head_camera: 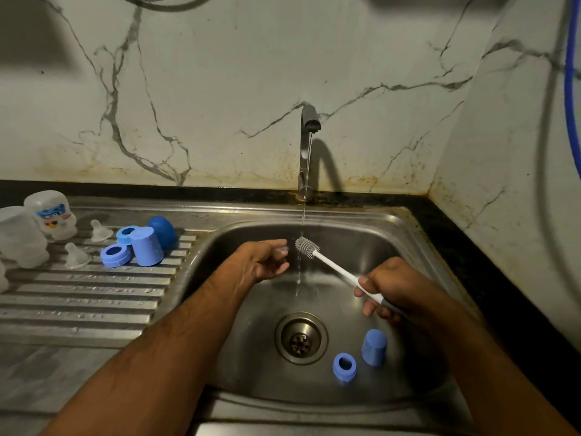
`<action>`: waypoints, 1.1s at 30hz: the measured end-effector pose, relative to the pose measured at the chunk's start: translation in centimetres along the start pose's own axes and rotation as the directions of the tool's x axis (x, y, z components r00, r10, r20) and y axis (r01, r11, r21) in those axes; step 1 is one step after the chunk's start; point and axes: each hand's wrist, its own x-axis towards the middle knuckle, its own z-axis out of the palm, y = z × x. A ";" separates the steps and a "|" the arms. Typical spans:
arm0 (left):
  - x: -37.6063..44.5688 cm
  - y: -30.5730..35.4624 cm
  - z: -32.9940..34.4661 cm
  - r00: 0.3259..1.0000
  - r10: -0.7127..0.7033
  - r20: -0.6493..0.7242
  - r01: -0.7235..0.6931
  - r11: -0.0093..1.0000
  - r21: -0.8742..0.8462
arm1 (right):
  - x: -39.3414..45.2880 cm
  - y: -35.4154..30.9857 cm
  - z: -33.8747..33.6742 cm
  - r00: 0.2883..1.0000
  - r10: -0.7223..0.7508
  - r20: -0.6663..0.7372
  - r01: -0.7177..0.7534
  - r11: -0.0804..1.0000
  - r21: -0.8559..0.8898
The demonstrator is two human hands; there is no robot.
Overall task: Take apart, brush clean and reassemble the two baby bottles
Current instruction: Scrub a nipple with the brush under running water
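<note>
**Head view: brush under the tap, bottle parts split between sink and drainer**

Head view looks down into a steel sink [408,240] with a thin stream of water [298,272] falling from the tap [306,146]. The right hand [390,291] is closed round the grey grip of a brush [333,267], a thin white rod ending in a grey bristled head that sits in the stream. The left hand [261,262] is curled just beside that head; something small and pale shows at its fingertips [283,249], too blurred to name, and whether it is pinched there I cannot tell.

On the sink floor near the drain [301,338] lie a blue ring [344,366] with an oval hole and a blue cap [374,347], a smooth tapered cup standing mouth down.

On the ribbed steel drainer [88,297] to the left stand two translucent bottles, upside down: a printed one [52,214] and a plain one [20,237] cut by the frame edge. Beside them are two clear soft teats [100,230] [75,256], two more blue rings [127,233] [115,255], a light blue cap [146,246] and a darker domed one [163,231] partly hidden behind it. Another pale shape at the far left edge is cut off and unreadable.

The marble-patterned wall [220,73] is stained brown along its base. A blue hose [570,89] runs down the right edge.
</note>
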 end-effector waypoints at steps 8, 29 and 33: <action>0.0 0.6 -0.2 0.994 0.046 -0.098 -0.062 0.983 -0.173 | -0.1 0.0 0.1 1.000 -0.016 0.000 0.016 1.000 0.017; 0.9 -0.8 2.5 0.929 0.232 -0.290 -0.284 0.946 -0.153 | 1.5 0.5 5.3 0.946 -0.295 -0.133 0.237 0.912 -0.335; 0.7 -1.0 2.9 0.899 0.275 -0.340 -0.323 0.942 -0.093 | 1.5 -0.1 5.0 0.917 -0.340 -0.209 0.215 0.863 -0.458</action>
